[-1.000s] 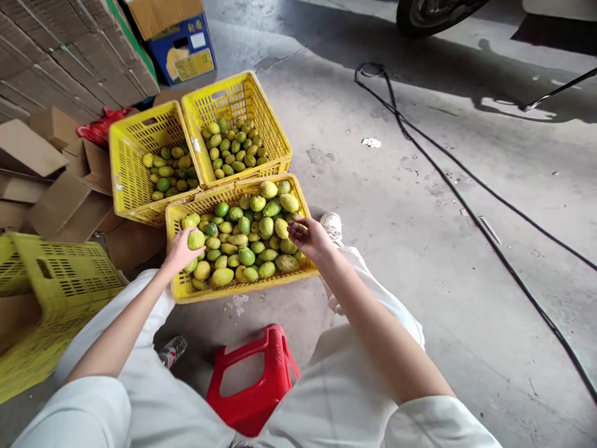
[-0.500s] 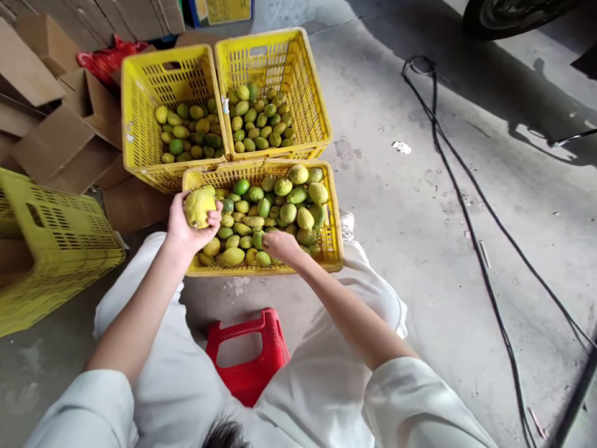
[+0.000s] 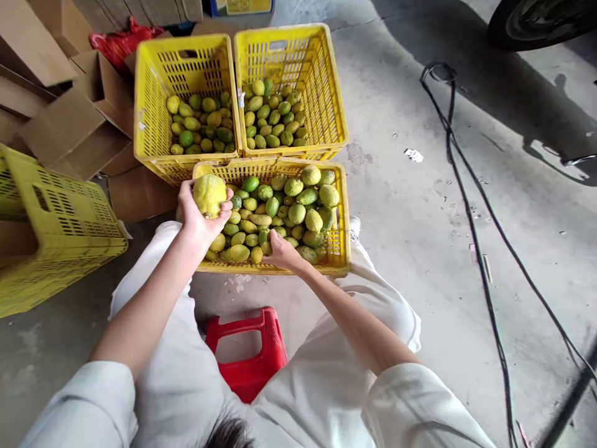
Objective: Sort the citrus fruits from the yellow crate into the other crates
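The left hand (image 3: 199, 225) cups a big yellow fruit (image 3: 209, 195) over the near crate (image 3: 344, 236), palm beneath, probably for steadiness. The right hand (image 3: 283, 253) rests among smaller fruit (image 3: 260, 219), its grip unclear. Two more crates (image 3: 321, 87) stand beyond, seemingly within reach.

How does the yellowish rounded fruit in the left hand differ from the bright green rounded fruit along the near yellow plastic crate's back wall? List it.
Surface: the yellowish rounded fruit looks lumpy; the bright green rounded fruit looks smoother.
Place: the yellowish rounded fruit sits in the left hand; the bright green rounded fruit lies in the near yellow plastic crate.
Both are rounded.
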`<state>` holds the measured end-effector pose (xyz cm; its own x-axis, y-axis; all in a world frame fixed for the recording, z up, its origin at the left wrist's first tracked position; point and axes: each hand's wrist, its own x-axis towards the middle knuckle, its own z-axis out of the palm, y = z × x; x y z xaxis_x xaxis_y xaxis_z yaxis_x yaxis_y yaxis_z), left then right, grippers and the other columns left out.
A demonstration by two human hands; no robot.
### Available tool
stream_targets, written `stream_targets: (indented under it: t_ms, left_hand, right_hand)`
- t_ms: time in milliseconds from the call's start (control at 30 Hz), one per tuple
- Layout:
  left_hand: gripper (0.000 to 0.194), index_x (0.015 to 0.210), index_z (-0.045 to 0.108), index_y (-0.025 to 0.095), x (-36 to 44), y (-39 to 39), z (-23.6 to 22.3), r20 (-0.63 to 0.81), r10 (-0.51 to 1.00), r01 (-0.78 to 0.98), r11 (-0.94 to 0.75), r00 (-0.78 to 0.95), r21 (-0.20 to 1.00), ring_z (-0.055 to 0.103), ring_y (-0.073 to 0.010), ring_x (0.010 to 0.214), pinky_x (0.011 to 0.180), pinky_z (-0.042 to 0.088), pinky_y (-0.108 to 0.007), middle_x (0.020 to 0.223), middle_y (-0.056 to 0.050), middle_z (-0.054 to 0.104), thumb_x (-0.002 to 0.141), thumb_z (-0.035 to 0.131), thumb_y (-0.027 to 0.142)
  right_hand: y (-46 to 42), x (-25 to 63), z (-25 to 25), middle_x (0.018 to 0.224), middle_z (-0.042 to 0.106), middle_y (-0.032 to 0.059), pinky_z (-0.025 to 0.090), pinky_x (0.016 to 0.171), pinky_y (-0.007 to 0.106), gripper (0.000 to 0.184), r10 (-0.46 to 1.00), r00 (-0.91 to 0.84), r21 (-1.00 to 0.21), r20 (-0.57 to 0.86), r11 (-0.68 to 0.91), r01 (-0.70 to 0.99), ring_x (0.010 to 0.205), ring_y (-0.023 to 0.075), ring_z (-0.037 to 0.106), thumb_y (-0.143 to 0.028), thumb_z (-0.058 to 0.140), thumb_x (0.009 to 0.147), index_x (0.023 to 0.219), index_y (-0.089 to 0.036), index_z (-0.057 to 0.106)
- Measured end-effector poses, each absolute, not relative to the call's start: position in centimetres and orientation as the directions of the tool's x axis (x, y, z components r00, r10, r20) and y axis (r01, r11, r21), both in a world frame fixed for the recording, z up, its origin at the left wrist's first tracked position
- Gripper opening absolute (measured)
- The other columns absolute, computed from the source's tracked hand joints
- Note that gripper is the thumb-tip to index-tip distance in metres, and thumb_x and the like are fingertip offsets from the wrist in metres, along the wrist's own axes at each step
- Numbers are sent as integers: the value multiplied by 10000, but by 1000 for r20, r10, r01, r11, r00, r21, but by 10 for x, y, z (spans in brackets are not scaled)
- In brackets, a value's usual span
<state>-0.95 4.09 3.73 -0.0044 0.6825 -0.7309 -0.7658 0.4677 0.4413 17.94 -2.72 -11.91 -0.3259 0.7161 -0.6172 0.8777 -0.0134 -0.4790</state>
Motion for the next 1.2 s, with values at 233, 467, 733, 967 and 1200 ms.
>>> stream_targets:
  t_ms: [233,467,733,967,1200]
  left_hand:
    - [374,908,627,190,6,33,28,-618,781,-519,492,-91,699,443,-161,376,322,201,-267,560,-60,574,937,397,484]
    - [512,816,631,195,13,21,11,-617,774,-418,611,140,672,458,-164,328,303,240,-249,564,-80,599,988,268,514]
    - [302,1135,659,165,22,23,4,-662,733,-625,592,155,509,745,-218,787,684,629,-321,989,-126,756,999,498,381]
    - [212,1148,647,189,34,27,12,-632,761,-623,568,147,538,712,-163,699,553,560,-218,887,-61,712,1048,525,332]
    - [278,1203,672,247,39,33,18,-633,745,-571,619,210,539,741,-219,723,531,543,-273,982,-68,756,1028,481,347]
  right_hand:
    - [-16,231,-72,945,627,-29,536,728,300,577,776,-392,-702,-493,-622,-348,820,178,664,-250,731,616,1112,-287,439]
    - [-19,269,-47,1037,700,88,582,764,383,461,797,-285,-661,-532,-601,-449,885,248,660,-587,428,941,1190,-233,587]
    - [-8,252,-30,1047,746,77,639,878,347,289,809,-241,-574,-536,-559,-599,920,209,714,-394,527,964,1168,-211,620]
    - [6,231,-16,853,678,18,529,517,170,170,779,-182,-497,-600,-541,-678,581,95,578,-373,536,1035,1047,-215,598]
    - [15,212,-17,763,596,1,379,414,173,280,818,-301,-539,-491,-556,-632,511,97,463,-485,463,1029,1021,-230,579]
